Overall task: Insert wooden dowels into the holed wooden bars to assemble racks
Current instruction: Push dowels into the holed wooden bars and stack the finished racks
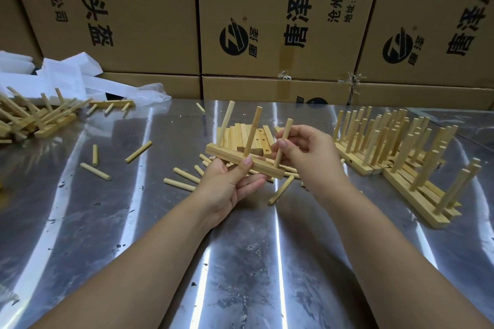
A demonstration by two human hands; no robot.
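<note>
Finished pale wooden racks (385, 141) stand on the shiny metal worktop (240, 262) right of the right hand (307, 152). Stacked holed wooden bars (238, 136) lie behind both hands; loose short wooden dowels (95, 171) lie left of the left hand (227, 184).

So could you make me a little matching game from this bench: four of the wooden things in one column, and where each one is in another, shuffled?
Things:
1. wooden bar
2. third dowel
3. finished racks
4. loose dowels

Places:
A. lying flat on the metal table
B. gripped in the left hand
C. standing in rows on the right
D. pinched by the right hand

Pairs: 1-B, 2-D, 3-C, 4-A.
</note>
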